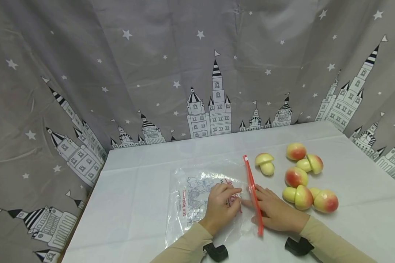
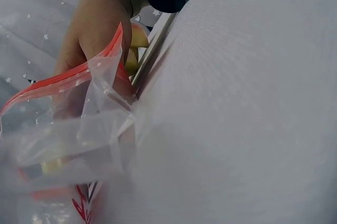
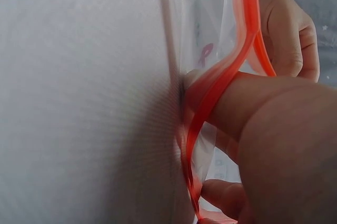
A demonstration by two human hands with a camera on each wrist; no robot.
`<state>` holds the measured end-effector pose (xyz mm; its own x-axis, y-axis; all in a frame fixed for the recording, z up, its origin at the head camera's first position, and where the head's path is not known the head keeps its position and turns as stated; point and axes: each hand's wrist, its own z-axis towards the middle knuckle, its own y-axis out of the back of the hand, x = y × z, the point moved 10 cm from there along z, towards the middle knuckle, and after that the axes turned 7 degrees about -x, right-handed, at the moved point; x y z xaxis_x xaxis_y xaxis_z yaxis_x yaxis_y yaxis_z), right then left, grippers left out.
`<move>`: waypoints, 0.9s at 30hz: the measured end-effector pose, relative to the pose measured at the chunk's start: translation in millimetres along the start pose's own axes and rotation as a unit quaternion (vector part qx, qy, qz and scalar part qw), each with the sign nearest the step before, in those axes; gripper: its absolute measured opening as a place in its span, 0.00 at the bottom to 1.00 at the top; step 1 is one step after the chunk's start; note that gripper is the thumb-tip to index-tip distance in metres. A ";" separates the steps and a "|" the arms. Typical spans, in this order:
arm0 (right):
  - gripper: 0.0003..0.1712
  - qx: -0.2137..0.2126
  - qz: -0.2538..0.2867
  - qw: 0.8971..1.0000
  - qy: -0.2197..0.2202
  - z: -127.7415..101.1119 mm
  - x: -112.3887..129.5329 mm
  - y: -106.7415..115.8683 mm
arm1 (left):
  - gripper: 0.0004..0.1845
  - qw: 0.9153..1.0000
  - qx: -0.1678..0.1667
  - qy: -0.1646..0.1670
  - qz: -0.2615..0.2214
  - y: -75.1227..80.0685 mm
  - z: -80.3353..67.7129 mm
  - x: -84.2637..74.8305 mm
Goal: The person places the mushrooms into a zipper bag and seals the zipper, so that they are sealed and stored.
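A clear plastic zip bag point(image 1: 181, 197) with a printed drawing and a red zip strip point(image 1: 252, 193) lies flat, its mouth to the right. My left hand point(image 1: 218, 206) is over the bag near the mouth, thumb and index finger apart at the plastic. The fingers of my right hand point(image 1: 276, 210) reach past the strip into the mouth, fairly straight. In the right wrist view the strip point(image 3: 216, 84) arches around these fingers, with the left hand point(image 3: 287, 34) behind. The left wrist view shows the raised plastic point(image 2: 79, 134) around my right hand point(image 2: 100, 29).
Several yellow-and-red toy mushrooms point(image 1: 296, 177) lie right of the bag, the nearest ones close beside my right hand. One yellow mushroom point(image 1: 264, 162) sits apart from them, near the strip's far end. A white cloth point(image 1: 118, 212) covers the table; a grey castle-print curtain point(image 1: 151, 73) hangs behind.
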<state>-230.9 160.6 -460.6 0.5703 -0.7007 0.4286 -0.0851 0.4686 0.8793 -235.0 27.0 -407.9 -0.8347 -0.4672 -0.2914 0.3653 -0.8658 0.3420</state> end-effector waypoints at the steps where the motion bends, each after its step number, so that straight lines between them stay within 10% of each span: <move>1: 0.31 0.001 0.003 1.000 -0.001 -0.1 0.0 0.0 | 0.15 1.000 -0.001 -0.001 0.001 0.5 0.2 -0.3; 27: 0.29 -0.014 -0.002 1.000 0.009 -0.1 1.7 2.2 | 0.15 0.999 -0.044 -0.006 -0.010 8.9 2.2 -2.1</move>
<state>-230.0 160.5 -458.0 0.5859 -0.6922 0.4215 -0.0602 0.4815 0.8744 -231.0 20.7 -402.3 -0.8473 -0.4474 -0.2862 0.3824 -0.8878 0.2559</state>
